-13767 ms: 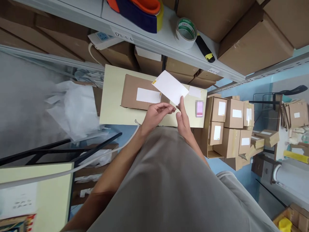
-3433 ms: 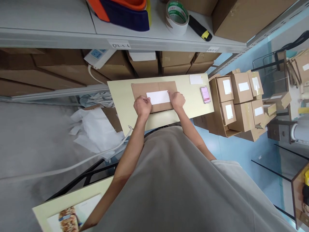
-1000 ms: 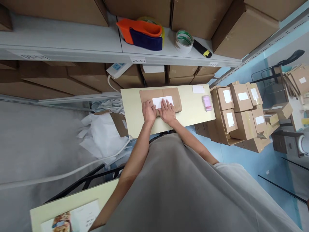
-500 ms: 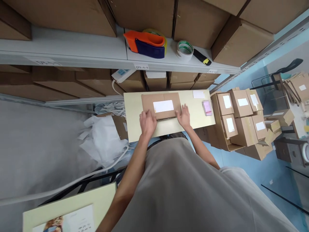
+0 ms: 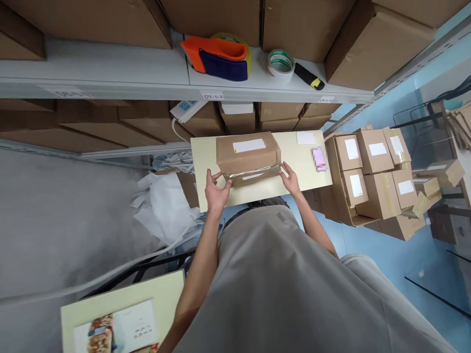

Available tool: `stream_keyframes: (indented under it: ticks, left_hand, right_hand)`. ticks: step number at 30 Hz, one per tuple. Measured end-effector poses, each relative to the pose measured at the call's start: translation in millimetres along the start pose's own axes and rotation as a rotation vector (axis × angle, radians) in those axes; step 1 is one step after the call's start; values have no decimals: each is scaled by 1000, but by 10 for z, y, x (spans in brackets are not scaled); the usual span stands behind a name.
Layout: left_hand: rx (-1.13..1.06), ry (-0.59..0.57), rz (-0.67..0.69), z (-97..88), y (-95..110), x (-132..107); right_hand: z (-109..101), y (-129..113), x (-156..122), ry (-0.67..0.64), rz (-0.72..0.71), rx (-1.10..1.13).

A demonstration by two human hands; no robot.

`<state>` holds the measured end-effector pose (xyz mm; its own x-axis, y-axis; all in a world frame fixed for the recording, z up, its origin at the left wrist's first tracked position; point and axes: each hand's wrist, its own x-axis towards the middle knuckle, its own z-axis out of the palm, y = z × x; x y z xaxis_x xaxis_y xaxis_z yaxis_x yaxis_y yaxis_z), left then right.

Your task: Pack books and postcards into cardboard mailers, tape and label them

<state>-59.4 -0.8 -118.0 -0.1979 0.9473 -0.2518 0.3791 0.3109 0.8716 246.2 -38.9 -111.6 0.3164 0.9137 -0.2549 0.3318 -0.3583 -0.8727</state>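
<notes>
A brown cardboard box (image 5: 247,153) with a white label on top sits on a pale yellow table (image 5: 206,162), tipped up so its taped near side faces me. My left hand (image 5: 216,189) grips the box's near left corner, fingers curled on it. My right hand (image 5: 290,177) holds the near right corner. Both hands are closed on the box.
A white slip (image 5: 305,138) and a pink item (image 5: 318,159) lie on the table's right part. Stacked labelled cartons (image 5: 371,174) stand to the right. The shelf above holds an orange tape dispenser (image 5: 217,53), a tape roll (image 5: 280,63) and a cutter (image 5: 308,76). White plastic wrap (image 5: 162,206) lies left.
After pressing the label flat, my hands moved from the box's top to its near corners. The box has tilted up and away from me.
</notes>
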Motion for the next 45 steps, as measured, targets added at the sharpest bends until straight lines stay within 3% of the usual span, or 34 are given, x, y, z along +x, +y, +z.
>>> stream_keyframes:
  ticks: [3,7,12,15,19,23,27,32,38,42,45]
  left_hand:
    - [-30,45,139,-1,256,-69]
    - [-28,-5,110,207,473,-187]
    - [50,-155,1,553,487,-377]
    - [73,-205,28,687,439,-455]
    - [118,-208,114,803,478,-536]
    - [161,-210,234,935,797,-713]
    - [187,-211,383,1187,1343,-1027]
    - [206,-269,576,1807,2026,-1489]
    - [219,-486,724,2919,2633,-2043]
    - [281,-557,757,3660,2776,-2223]
    - [350,-539,757,4138,2648,-2165]
  right_hand:
    - [-287,-220,-99,89,-110,-17]
    - [-569,-361,-296,227,-43,-73]
    - [-810,-198,-634,303,196,-204]
    - [-876,-73,-873,306,328,-230]
    - [-930,5,-1111,317,398,-235]
    - [-1190,-6,-1232,352,430,-264]
    - [-1742,-1,-1343,453,426,-257]
    - [-2625,217,-1570,576,404,-259]
    - [-3561,645,-1996,750,431,-263]
    - [-3885,884,-2223,823,488,-148]
    - [-3900,1068,-2264,766,501,-125]
